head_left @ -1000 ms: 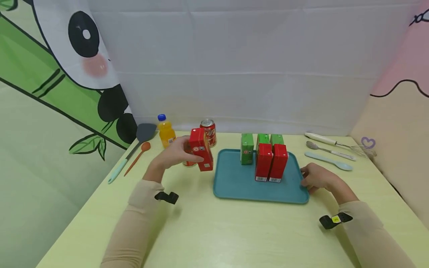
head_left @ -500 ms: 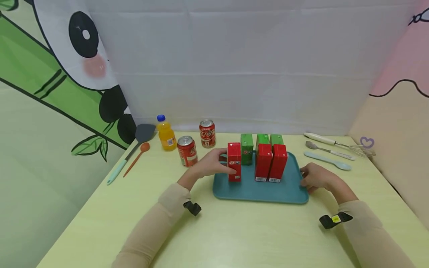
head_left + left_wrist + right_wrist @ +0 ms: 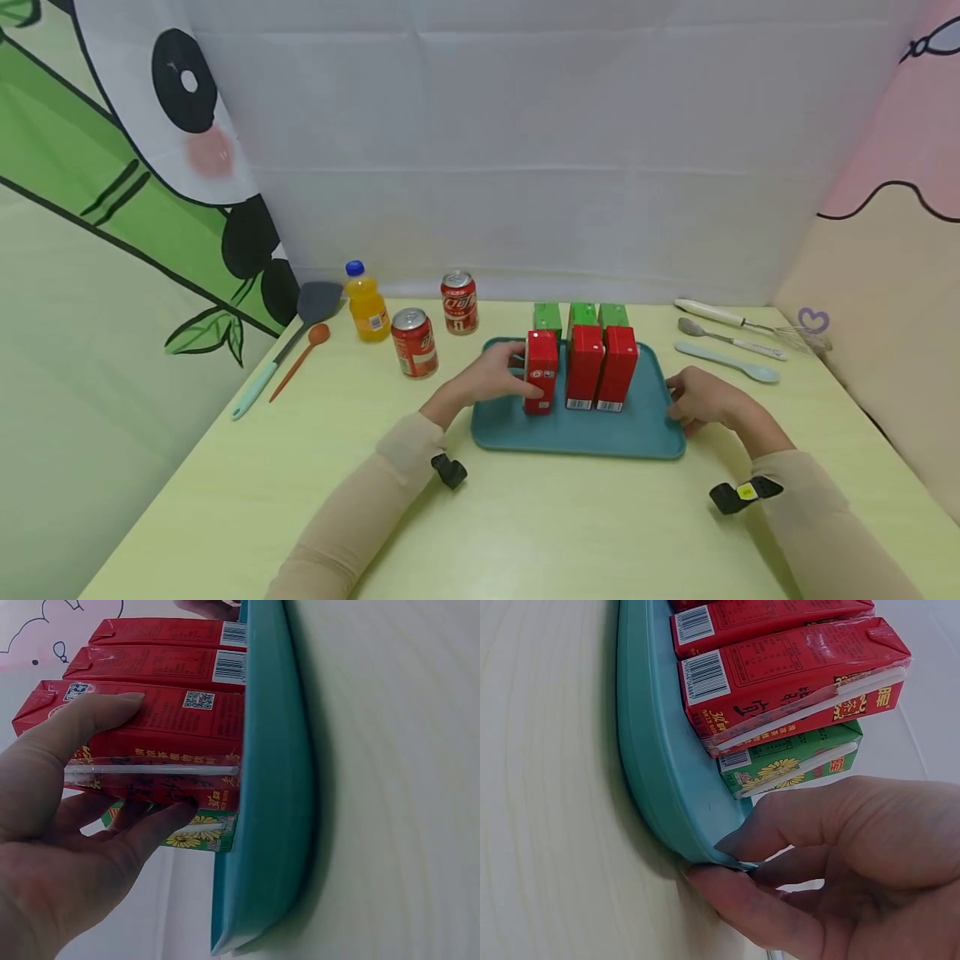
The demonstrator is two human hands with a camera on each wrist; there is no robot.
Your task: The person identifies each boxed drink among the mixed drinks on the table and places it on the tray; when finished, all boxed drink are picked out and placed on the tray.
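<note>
My left hand grips a red drink carton by its sides, thumb on one face and fingers on the other. The carton stands upright at the left part of the teal tray; the tray's rim hides its base in the left wrist view. Beside it, to the right, stand two more red cartons. Behind the red ones are three green cartons, partly hidden. At the tray's right edge my right hand pinches the rim, and the right wrist view shows thumb and fingers on it.
Left of the tray stand two red soda cans and an orange juice bottle. A spatula and a red-brown spoon lie farther left. A whisk and two spoons lie to the right. A wall sheet hangs behind.
My left hand has carried the red carton from near the cans rightward and down to the tray, beside the other red cartons. My right hand has stayed at the tray's edge.
</note>
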